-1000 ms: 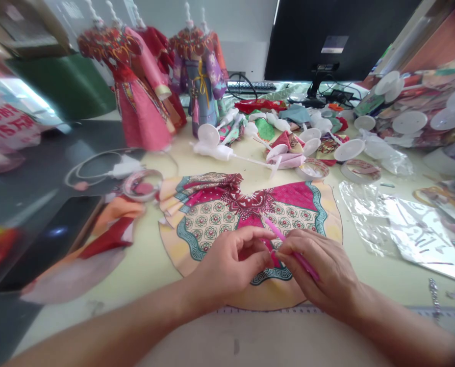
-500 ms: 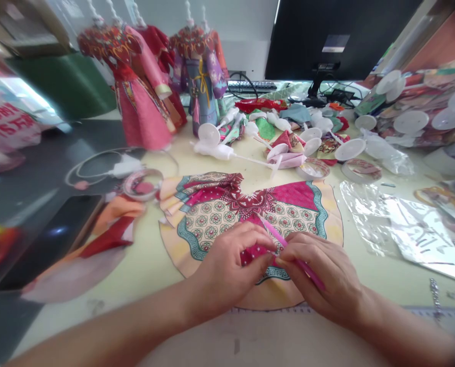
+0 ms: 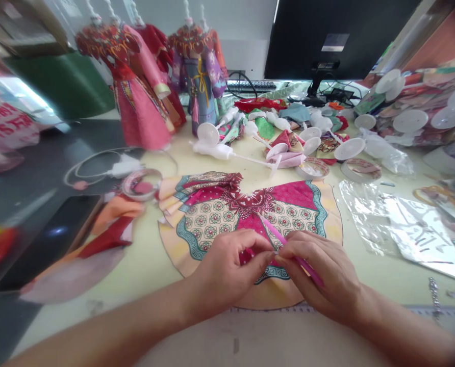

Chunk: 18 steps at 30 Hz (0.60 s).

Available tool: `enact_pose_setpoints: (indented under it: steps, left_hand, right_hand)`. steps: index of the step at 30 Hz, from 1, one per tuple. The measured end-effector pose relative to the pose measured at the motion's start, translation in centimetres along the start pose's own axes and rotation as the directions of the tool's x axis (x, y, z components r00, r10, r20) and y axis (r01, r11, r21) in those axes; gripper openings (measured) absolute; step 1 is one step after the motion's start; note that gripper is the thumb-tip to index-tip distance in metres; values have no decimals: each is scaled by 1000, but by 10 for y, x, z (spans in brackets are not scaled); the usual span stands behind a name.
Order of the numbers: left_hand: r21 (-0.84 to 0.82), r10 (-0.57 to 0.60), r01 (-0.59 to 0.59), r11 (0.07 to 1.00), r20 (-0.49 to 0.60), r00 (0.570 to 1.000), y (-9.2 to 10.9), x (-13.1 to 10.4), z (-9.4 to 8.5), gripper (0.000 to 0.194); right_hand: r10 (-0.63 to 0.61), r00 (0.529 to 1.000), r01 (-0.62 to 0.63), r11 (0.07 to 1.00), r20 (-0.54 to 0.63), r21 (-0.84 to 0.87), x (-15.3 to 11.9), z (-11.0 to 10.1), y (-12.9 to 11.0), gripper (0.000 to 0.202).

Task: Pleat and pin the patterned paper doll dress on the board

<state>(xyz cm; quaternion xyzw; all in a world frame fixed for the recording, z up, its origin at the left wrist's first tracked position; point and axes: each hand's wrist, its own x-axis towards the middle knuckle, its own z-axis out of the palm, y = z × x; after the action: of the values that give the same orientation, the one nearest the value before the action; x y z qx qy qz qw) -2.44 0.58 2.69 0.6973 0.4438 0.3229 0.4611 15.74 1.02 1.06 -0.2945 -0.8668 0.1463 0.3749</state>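
Observation:
A round patterned cloth piece (image 3: pixel 208 219) in red, cream and teal lies flat on the pale table, its left part folded into pleats. My right hand (image 3: pixel 319 270) is closed around a pink pen-like tool (image 3: pixel 275 232), its tip pointing up and left over the cloth. Over the cloth's lower middle, my left hand (image 3: pixel 231 267) has thumb and forefinger pinched together against the right fingertips. Something tiny and pale seems to be between them, too small to name.
Dressed doll forms (image 3: pixel 143 112) stand at the back left. A phone (image 3: pixel 51 239) and orange-red fabric (image 3: pixel 108 229) lie left. Tape rolls (image 3: pixel 361 169), clear plastic bags (image 3: pixel 369 219) and a silver chain (image 3: pixel 434 293) lie right. Behind are doll parts and a monitor (image 3: pixel 338 41).
My left fingers have drawn closer together, meeting the right fingertips in a tighter pinch. The pink tool and the cloth have hardly moved.

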Motion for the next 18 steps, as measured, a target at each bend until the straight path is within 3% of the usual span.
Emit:
enact_pose_setpoints:
  steps: [18]
  left_hand:
    - [20, 9, -9, 1000, 9, 1000, -3, -2, 1, 11]
  right_hand:
    - [16, 1000, -15, 998, 19, -59, -1, -1, 1, 15]
